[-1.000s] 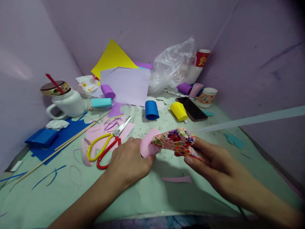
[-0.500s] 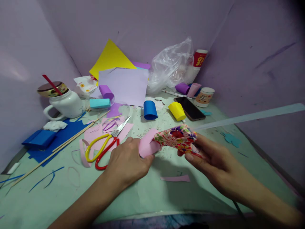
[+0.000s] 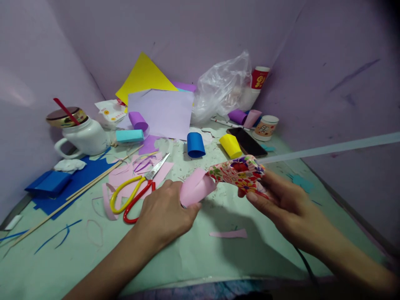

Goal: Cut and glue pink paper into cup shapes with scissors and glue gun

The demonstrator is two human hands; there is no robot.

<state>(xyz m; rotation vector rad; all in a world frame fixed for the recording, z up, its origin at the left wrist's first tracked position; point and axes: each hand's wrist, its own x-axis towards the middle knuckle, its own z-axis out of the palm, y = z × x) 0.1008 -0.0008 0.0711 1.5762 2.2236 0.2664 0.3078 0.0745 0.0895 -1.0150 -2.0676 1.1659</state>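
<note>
Clasping a pink roll (image 3: 196, 188) in the left hand (image 3: 168, 210), with fingers clamped around its left end. Holding a floral glue gun (image 3: 239, 173) in the right hand (image 3: 286, 206), with fingers closed on its handle. Pointing its nozzle left, right at the far rim of the roll; cannot tell whether touching or just beside it. Holding both above the near middle of the desk (image 3: 125, 271), with a pale strip (image 3: 331, 148) running right from behind the gun and a dark cord (image 3: 303, 260) below the right wrist.

On the desk just left of the left hand: scissors (image 3: 150, 176), partly over pink scraps (image 3: 118, 174), with tips toward the far side. Just nearer than the gun: a pink strip (image 3: 228, 233). Beyond the hands, in the middle: a blue roll (image 3: 196, 144); to its right, a yellow roll (image 3: 230, 146) beside a phone (image 3: 249, 142) and a paper cup (image 3: 265, 127). On the left: thin sticks (image 3: 93, 182) across a blue sheet (image 3: 73, 183), then a white mug (image 3: 86, 137). On the far side: a lilac sheet (image 3: 164, 112), a yellow sheet (image 3: 143, 77) behind it, and, to the right, a clear bag (image 3: 218, 89).
</note>
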